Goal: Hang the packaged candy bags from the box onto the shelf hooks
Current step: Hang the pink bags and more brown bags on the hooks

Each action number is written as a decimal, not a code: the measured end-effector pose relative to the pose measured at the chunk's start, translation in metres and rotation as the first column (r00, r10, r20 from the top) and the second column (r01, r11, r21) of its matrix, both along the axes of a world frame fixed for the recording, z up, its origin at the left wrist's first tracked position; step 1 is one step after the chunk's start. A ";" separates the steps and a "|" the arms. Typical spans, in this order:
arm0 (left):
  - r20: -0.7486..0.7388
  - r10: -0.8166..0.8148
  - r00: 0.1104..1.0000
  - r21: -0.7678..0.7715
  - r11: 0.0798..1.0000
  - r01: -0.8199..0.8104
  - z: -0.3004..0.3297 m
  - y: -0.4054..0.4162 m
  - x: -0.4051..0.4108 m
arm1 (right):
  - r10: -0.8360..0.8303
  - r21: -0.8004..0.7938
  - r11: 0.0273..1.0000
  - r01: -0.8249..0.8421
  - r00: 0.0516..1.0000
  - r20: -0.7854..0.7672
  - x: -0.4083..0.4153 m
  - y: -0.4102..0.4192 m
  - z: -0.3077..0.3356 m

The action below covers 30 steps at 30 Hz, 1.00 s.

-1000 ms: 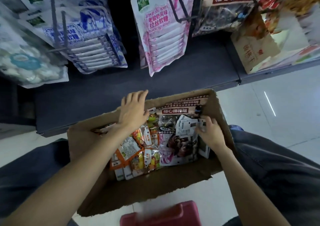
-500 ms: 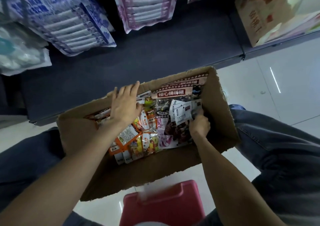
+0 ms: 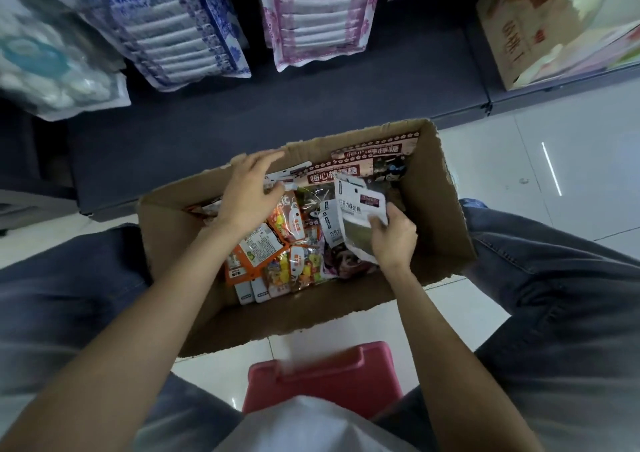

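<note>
An open cardboard box (image 3: 446, 209) stands on the floor between my knees, filled with several packaged candy bags: orange ones (image 3: 263, 250) on the left, dark brown ones (image 3: 349, 174) at the back. My right hand (image 3: 393, 235) grips a white-topped bag with a dark lower half (image 3: 360, 223), lifted a little above the pile in the box's right half. My left hand (image 3: 251, 191) hovers with fingers extended over the bags at the box's back left. The shelf hooks are out of view; blue-white (image 3: 180, 32) and pink (image 3: 318, 18) bags hang above.
A dark shelf base (image 3: 277, 105) runs behind the box. A second carton (image 3: 554, 25) sits on the shelf at top right. A red plastic stool (image 3: 325, 379) is under me. White tiled floor (image 3: 554, 160) lies to the right.
My right hand has pulled a white-topped bag up out of the pile. My head has tilted down, so the hanging bags slid upward in view. My left hand stays at the box's back left.
</note>
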<state>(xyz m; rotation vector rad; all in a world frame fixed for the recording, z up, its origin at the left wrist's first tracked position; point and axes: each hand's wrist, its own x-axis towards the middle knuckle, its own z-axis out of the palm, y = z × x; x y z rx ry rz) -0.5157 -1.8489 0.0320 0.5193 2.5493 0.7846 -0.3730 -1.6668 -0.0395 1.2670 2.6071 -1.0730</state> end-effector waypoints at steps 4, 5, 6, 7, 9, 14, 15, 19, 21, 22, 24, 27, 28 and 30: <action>0.232 0.138 0.963 0.139 0.975 -0.173 0.016 -0.020 0.037 | 0.140 -0.125 0.976 -0.176 0.956 -0.257 -0.001 -0.009 0.042; 0.288 0.158 0.945 0.164 0.964 -0.211 0.019 -0.025 0.044 | 0.186 -0.127 0.964 -0.233 0.934 -0.304 0.000 -0.011 0.055; 0.334 0.175 0.926 0.187 0.951 -0.247 0.024 -0.030 0.051 | 0.238 -0.114 0.949 -0.294 0.906 -0.349 0.000 -0.013 0.070; 0.377 0.186 0.907 0.214 0.936 -0.281 0.028 -0.035 0.057 | 0.292 -0.094 0.931 -0.353 0.875 -0.385 0.000 -0.014 0.085; 0.466 0.190 0.864 0.276 0.896 -0.346 0.041 -0.041 0.066 | 0.380 -0.070 0.888 -0.455 0.811 -0.445 -0.003 -0.018 0.117; 0.580 0.138 0.803 0.518 0.698 -0.494 0.079 -0.054 0.071 | 0.305 -0.303 0.796 -0.524 0.780 -0.547 -0.015 -0.033 0.179; 0.579 0.146 0.802 0.555 0.651 -0.519 0.085 -0.055 0.070 | 0.243 -0.356 0.792 -0.497 0.791 -0.562 -0.018 -0.035 0.186; 0.664 0.179 0.726 0.566 0.514 -0.645 0.103 -0.048 0.075 | 0.030 -0.486 0.805 -0.340 0.841 -0.540 -0.027 -0.040 0.197; 0.740 0.117 0.663 0.547 0.469 -0.693 0.107 -0.040 0.083 | -0.076 -0.555 0.791 -0.258 0.858 -0.508 -0.028 -0.042 0.195; 0.770 0.077 0.633 0.541 0.447 -0.712 0.107 -0.037 0.088 | -0.115 -0.572 0.792 -0.215 0.867 -0.485 -0.028 -0.044 0.196; 0.802 0.020 0.597 0.534 0.421 -0.733 0.106 -0.034 0.099 | -0.125 -0.550 0.818 -0.168 0.882 -0.455 -0.027 -0.046 0.198; 0.824 0.020 0.566 0.515 0.389 -0.764 0.103 -0.037 0.110 | -0.016 -0.456 0.865 -0.207 0.899 -0.438 -0.024 -0.046 0.202; 0.821 0.036 0.570 0.516 0.382 -0.767 0.103 -0.039 0.112 | 0.029 -0.413 0.883 -0.223 0.904 -0.427 -0.023 -0.047 0.204; 0.799 0.076 0.597 0.529 0.386 -0.756 0.104 -0.042 0.112 | 0.096 -0.345 0.906 -0.246 0.912 -0.398 -0.023 -0.049 0.208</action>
